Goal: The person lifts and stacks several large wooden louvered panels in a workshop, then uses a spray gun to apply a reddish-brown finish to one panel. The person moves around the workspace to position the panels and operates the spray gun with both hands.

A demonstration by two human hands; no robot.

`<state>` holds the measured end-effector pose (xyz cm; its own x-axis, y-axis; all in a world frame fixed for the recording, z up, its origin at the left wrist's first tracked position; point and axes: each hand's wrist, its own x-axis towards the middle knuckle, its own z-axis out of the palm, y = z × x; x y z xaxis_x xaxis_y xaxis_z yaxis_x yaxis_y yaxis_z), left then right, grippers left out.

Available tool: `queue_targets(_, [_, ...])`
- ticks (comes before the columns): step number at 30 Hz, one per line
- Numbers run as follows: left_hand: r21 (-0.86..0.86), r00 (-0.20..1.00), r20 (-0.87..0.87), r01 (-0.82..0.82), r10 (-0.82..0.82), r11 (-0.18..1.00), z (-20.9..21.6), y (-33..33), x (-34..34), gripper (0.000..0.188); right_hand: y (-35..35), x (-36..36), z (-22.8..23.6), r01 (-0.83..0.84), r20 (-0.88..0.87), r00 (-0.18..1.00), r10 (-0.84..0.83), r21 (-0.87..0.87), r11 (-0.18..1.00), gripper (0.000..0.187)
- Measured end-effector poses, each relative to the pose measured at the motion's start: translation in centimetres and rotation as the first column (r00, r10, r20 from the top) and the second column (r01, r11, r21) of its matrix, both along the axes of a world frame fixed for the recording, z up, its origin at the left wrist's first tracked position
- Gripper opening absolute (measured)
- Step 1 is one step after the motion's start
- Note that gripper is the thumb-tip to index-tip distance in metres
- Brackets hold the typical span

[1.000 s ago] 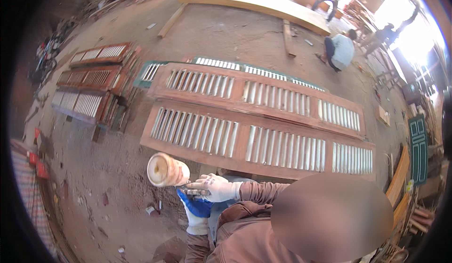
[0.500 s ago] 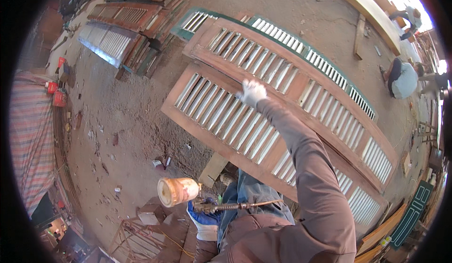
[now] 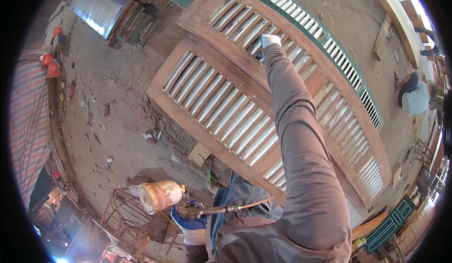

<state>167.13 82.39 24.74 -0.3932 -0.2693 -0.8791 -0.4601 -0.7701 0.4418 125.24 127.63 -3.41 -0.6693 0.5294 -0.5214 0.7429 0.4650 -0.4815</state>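
Note:
My left hand (image 3: 190, 225), in a blue and white glove, is closed around a spray gun (image 3: 197, 211). A stained, amber-white cup (image 3: 160, 196) is fitted to the gun, and a hose (image 3: 254, 203) runs from it to the right. My right arm reaches far forward. My right hand (image 3: 270, 41), in a white glove with blue on it, is at the slats of the farther brown louvered shutter (image 3: 207, 32); its fingers are mostly hidden. The nearer brown louvered shutter (image 3: 165, 89) lies alongside, under my right forearm.
A green louvered shutter (image 3: 325, 35) lies beyond the brown ones. More shutters (image 3: 101, 11) are stacked at the far left. Wooden blocks (image 3: 200, 155) sit near my legs. A person (image 3: 414, 96) crouches at the right. Red containers (image 3: 52, 67) stand by a striped cloth (image 3: 30, 117).
My right hand has moved forward and right, from the nearer shutter's edge to the farther shutter's slats. The spray gun stays in my left hand. The view has shifted.

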Motion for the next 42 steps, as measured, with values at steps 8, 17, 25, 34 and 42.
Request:
queue_targets(8, [-0.023,0.999,0.028,0.045,-0.045,0.999,0.3,0.2,-0.4,0.049,-3.3,1.5,5.3,0.265,-0.065,0.961,-0.269,-0.06,0.962,0.04])
queue_targets(17, [0.008,0.998,-0.002,0.068,-0.068,0.998,-0.6,1.0,-1.6,0.048,-3.7,1.8,8.6,-0.315,0.083,0.935,0.345,0.643,0.698,0.035])
queue_targets(25, [0.144,0.997,0.043,0.056,-0.063,0.988,-3.2,0.2,-0.7,0.044,-8.2,-2.5,6.6,-0.757,0.426,0.264,0.865,0.647,-0.088,0.051])
queue_targets(34, [0.153,0.998,-0.057,0.029,-0.02,0.988,-4.0,-0.2,0.1,0.047,-10.9,-6.8,3.2,-0.779,0.6,0.166,0.783,0.566,-0.269,0.045])
queue_targets(42, [0.152,0.998,-0.023,0.067,-0.065,0.986,-3.4,0.0,-1.3,0.047,-10.0,-6.6,1.9,-0.739,0.573,0.203,0.794,0.621,-0.259,0.048])
